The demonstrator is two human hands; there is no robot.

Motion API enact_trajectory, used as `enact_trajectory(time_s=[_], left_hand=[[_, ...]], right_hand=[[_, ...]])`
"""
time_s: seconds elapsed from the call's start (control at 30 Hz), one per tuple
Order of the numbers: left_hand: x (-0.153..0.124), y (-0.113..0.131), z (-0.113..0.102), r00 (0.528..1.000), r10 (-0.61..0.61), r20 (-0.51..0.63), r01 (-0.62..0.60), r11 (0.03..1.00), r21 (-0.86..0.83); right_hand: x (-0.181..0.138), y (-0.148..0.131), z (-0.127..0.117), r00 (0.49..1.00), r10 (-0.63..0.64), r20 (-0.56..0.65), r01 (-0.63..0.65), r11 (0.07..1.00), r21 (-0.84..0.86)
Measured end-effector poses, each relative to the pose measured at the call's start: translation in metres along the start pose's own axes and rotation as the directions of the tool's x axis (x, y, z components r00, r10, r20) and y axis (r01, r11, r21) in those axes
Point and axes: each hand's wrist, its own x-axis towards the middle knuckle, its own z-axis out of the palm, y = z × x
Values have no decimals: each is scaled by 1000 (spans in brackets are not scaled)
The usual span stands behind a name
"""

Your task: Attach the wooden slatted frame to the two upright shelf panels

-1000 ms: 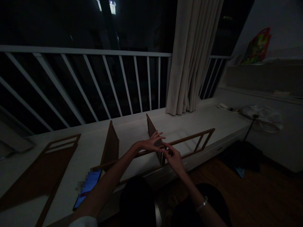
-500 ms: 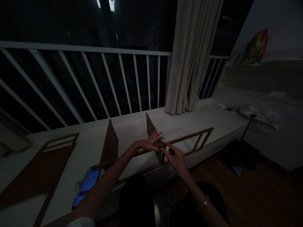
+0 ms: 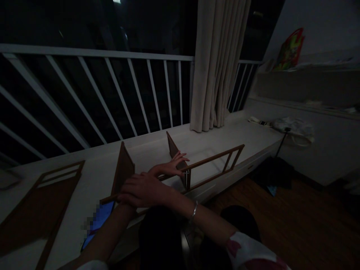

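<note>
A brown wooden frame [image 3: 213, 160] with a long rail stands on the white ledge [image 3: 157, 150], joined to an upright divider panel [image 3: 176, 153]. My left hand [image 3: 170, 167] rests on that divider's top near the joint, fingers stretched out. My right hand [image 3: 142, 189] crosses over my left forearm, hovering palm down with fingers loosely extended, close to a second upright panel [image 3: 123, 170]. It holds nothing that I can see. A bracelet [image 3: 194, 211] sits on my right wrist.
A lit phone [image 3: 97, 223] lies on the ledge near its front edge. A flat brown panel [image 3: 42, 210] lies at the left. White railing [image 3: 112, 93] and a curtain [image 3: 216, 63] back the ledge. Wooden floor and a dark cloth [image 3: 274, 174] lie to the right.
My right hand left the joint at the divider and swung left across my left forearm. My left hand stayed on the divider. The view shifted slightly right.
</note>
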Motion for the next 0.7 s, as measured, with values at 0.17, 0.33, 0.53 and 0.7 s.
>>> enact_trajectory(time_s=[0.17, 0.33, 0.53, 0.7], left_hand=[[0, -2, 0, 999, -32, -5, 32, 999, 9], [0, -4, 2, 999, -37, -11, 38, 999, 18], [0, -6, 3, 999, -28, -26, 29, 999, 34], [3, -13, 5, 1000, -13, -27, 14, 999, 39]], right_hand=[[25, 2, 22, 986, -82, 143, 74, 995, 63], [26, 8, 21, 993, -8, 121, -11, 989, 150], [15, 11, 16, 998, 45, -54, -41, 997, 62], [-1, 25, 14, 970, 150, -193, -154, 988, -3]])
